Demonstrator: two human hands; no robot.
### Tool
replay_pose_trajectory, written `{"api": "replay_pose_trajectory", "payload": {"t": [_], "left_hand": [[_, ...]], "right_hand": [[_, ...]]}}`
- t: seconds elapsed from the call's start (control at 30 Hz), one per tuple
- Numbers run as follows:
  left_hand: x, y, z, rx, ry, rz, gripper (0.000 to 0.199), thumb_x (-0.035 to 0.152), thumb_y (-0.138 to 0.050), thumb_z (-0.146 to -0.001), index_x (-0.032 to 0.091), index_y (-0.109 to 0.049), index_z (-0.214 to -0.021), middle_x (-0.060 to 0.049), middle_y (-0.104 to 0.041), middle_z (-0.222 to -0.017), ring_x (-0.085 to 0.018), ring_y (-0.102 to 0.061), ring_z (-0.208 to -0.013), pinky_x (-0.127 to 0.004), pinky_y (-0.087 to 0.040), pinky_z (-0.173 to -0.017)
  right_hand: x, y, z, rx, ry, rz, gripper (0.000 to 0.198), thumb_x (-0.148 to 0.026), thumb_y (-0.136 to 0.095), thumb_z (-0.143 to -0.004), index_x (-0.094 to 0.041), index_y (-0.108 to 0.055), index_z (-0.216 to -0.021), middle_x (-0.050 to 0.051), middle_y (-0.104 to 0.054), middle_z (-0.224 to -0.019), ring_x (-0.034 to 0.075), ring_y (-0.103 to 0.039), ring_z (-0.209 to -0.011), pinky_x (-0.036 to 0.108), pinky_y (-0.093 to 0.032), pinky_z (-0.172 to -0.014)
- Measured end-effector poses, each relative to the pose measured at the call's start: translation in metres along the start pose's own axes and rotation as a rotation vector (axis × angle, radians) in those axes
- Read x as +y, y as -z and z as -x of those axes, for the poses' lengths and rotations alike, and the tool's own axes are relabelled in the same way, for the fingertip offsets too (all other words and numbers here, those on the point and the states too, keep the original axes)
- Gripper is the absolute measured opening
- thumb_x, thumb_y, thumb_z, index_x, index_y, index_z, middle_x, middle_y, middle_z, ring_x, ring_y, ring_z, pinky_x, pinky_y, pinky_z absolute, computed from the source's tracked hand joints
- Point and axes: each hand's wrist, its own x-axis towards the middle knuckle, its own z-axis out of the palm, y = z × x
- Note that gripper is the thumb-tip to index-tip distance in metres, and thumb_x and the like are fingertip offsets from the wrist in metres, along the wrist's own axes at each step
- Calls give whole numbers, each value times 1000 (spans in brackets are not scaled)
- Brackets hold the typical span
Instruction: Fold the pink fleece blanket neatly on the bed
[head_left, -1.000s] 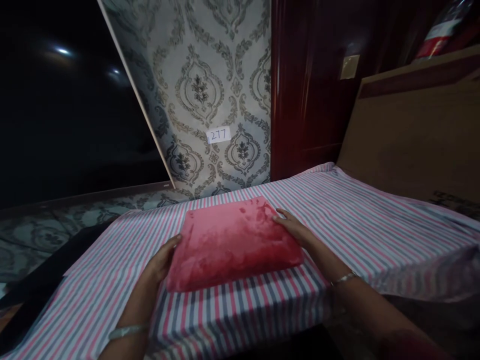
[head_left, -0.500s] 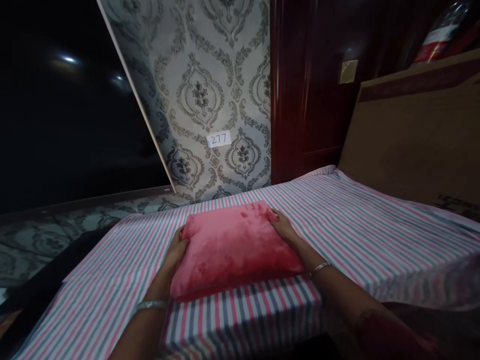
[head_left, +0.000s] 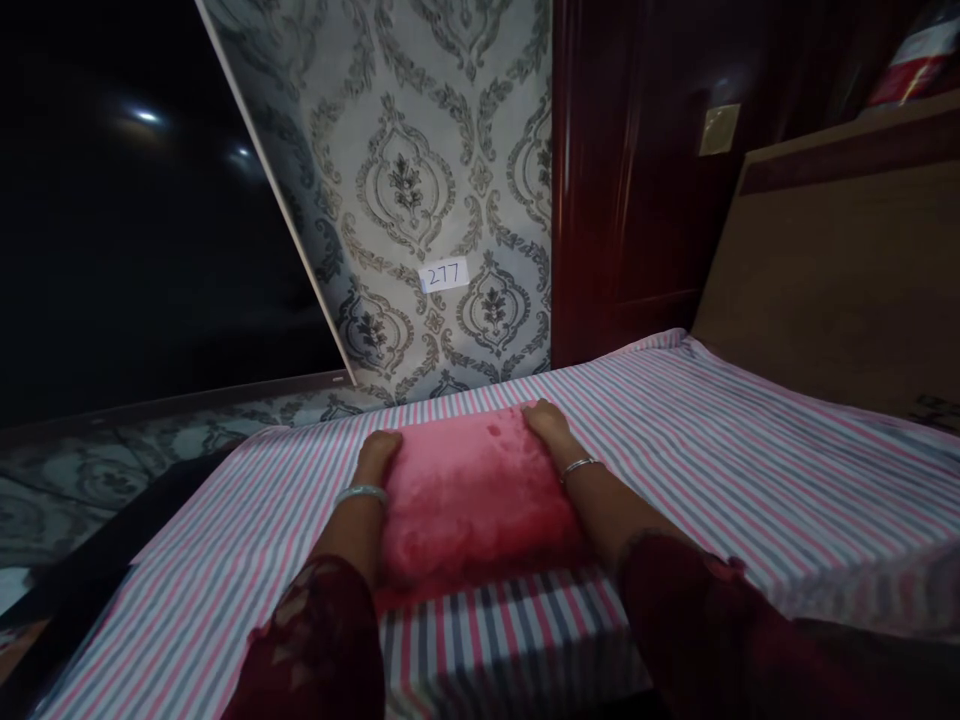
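Note:
A plush pink-red cushion (head_left: pixel 472 490) lies flat on a striped cloth (head_left: pixel 720 460), near its front edge. My left hand (head_left: pixel 381 452) is closed on the cushion's far left corner, a greenish bangle on the wrist. At the far right corner my right hand (head_left: pixel 549 422) is closed on the fabric in the same way, with a silver bangle on that wrist. The fingertips of both hands are mostly hidden. My forearms, in dark red sleeves, run along both sides of the cushion and cover parts of its edges.
A large dark screen (head_left: pixel 150 230) stands at the left, in front of patterned wallpaper (head_left: pixel 409 180). A paper label reading 277 (head_left: pixel 444 274) is on the wallpaper. To the right are a dark red wood panel (head_left: pixel 637 200), a big cardboard box (head_left: pixel 840 270) and a bottle (head_left: pixel 915 65).
Both hands have moved forward, from the cushion's sides to its far corners. More of the sleeves now shows. The view has shifted slightly, while the cushion stays on the cloth.

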Motion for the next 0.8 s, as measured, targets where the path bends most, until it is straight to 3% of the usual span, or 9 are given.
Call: {"api": "replay_pose_trajectory", "payload": {"t": [0.17,0.37,0.53,0.8], "left_hand": [[-8,-24,-3,69,124,-51,40,41,-62,-94,17,-60,-125,-11,-61,-128,-25,-62,-112,-48,-52,-95],[-32,-23,-13,146,143,-55,33,40,-55,-97,13,-66,-112,-11,-68,-118,-24,-62,-114,-48,-46,-102],[-31,-21,-15,167,104,-49,32,26,-47,-95,6,-71,-103,-26,-70,-113,-35,-63,-115,-43,-46,-95],[-28,-19,-6,142,37,-45,54,48,-38,-95,6,-72,-101,-27,-71,-108,-37,-66,-105,-41,-47,-84]], "right_hand": [[19,-20,6,78,35,64,40,-29,-40,-101,-9,-57,-132,23,-65,-126,30,-63,-117,36,-46,-94],[31,-25,-2,118,44,86,37,-26,-37,-102,-12,-60,-126,20,-68,-120,27,-64,-114,33,-45,-91],[31,-25,-5,125,47,82,37,-27,-36,-102,-12,-62,-123,19,-69,-119,27,-64,-112,32,-44,-89],[32,-25,-3,139,67,65,44,-41,-36,-102,-14,-65,-121,17,-70,-115,28,-65,-107,32,-44,-85]]}}
